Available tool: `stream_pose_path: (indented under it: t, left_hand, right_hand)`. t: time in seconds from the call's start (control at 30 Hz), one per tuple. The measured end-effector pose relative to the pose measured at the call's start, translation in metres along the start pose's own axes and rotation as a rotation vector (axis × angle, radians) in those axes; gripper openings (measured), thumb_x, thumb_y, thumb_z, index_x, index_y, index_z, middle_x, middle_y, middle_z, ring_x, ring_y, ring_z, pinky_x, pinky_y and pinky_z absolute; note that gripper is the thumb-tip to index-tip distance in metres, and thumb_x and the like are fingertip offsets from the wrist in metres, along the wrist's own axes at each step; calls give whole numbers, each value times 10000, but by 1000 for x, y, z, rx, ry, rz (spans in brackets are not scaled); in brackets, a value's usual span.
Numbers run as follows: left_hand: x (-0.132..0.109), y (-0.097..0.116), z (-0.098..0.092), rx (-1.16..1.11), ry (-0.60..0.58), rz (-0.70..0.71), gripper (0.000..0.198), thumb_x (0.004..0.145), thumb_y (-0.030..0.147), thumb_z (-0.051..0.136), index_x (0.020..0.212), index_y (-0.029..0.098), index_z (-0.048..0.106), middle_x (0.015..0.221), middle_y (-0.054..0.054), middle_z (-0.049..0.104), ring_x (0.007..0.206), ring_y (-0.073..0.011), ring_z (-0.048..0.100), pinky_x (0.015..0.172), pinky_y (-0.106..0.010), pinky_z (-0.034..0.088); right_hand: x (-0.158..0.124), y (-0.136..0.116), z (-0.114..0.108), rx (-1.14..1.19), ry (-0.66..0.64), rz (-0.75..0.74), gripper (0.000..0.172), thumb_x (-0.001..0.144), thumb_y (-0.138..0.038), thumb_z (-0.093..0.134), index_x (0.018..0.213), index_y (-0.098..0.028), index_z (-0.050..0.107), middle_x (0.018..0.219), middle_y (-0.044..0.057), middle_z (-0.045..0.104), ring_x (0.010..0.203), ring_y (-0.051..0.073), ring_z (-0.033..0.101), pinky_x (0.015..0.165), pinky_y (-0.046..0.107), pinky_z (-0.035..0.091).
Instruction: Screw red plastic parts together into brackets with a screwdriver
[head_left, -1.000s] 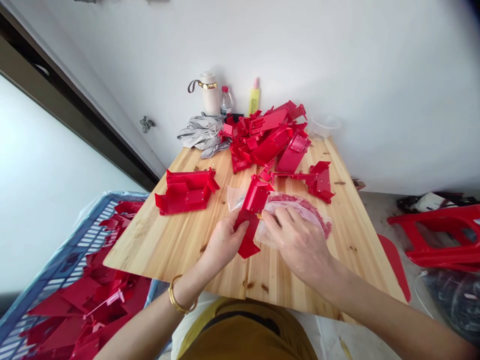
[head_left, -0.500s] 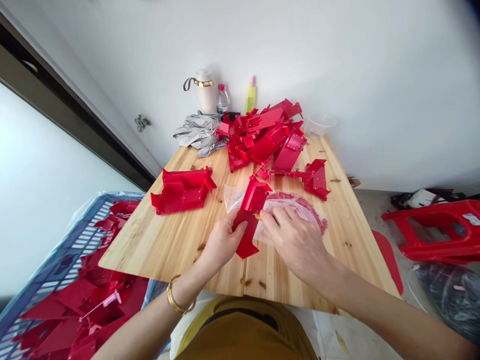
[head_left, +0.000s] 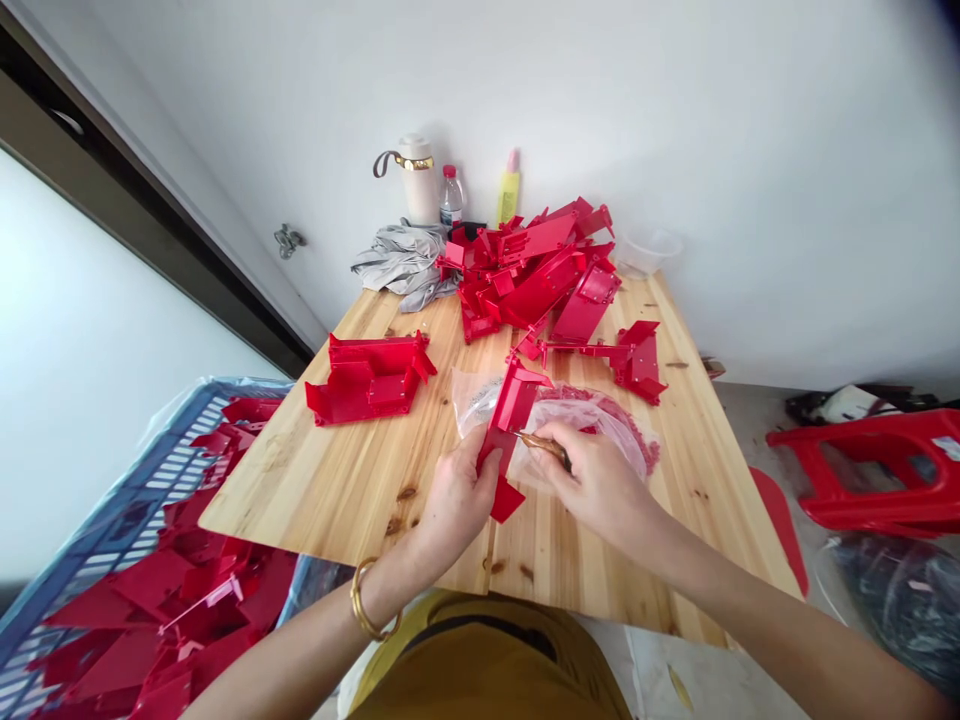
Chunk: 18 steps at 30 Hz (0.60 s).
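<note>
Head view: left hand, fingers clamped on red plastic bracket, above counter centre near front edge, over clear bag; right hand, fingers pinched on small brass tool touching bracket.

Nothing legible here: the water bottle's label is too small to read, and the yellow bottle, flask and red part show no readable marks.
</note>
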<state>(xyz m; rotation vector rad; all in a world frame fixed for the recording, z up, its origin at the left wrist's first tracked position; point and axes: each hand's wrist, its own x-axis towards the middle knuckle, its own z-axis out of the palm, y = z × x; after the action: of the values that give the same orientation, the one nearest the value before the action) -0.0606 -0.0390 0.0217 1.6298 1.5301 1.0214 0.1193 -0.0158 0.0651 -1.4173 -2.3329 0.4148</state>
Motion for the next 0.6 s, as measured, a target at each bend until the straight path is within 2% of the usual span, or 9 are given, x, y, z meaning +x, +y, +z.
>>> stream_pose_path:
  t: [0.13,0.23,0.33,0.43,0.53,0.6]
  left_hand:
    - [3,-2,-2,2,-74,-44,174,914,167,491,1025,175,624,812,-24,699,683,-161,637,619,-244,446]
    - [5,-5,-2,36,-146,-44,171,887,141,496,979,174,637,797,-27,701,693,-172,638,630,-254,440]
    - [6,-9,-1,15,-188,-50,184,864,125,496,967,171,642,807,-31,707,704,-175,643,640,-256,444]
    - [5,-10,1,-18,-175,-49,184,862,129,491,954,169,646,804,-31,703,714,-174,644,644,-251,444]
    - [2,-9,4,-22,-147,-35,160,870,136,490,921,166,638,769,-27,687,682,-163,630,619,-239,431]
    - [-1,-11,6,-6,-124,-19,163,881,135,483,931,167,635,754,-22,680,659,-155,623,615,-235,429]
  right_hand:
    - [-9,-1,5,-461,104,-242,162,930,-113,537,1009,-161,669,843,70,667,733,208,648,579,296,424]
    - [-10,0,4,-611,75,-341,215,895,-70,560,1054,-158,673,848,70,638,757,217,631,555,300,411]
    - [-8,3,4,-618,36,-350,203,867,-50,572,998,-156,685,827,62,625,756,216,633,532,299,396]
    - [-8,6,8,-580,36,-314,204,884,-55,554,993,-162,688,819,63,638,723,210,642,534,298,392]
    - [-8,7,11,-441,3,-210,167,943,-123,519,961,-170,678,798,53,667,653,197,650,531,296,385]
    - [-7,7,11,-277,-66,-121,157,969,-172,508,949,-175,664,799,43,693,657,191,666,550,285,397]
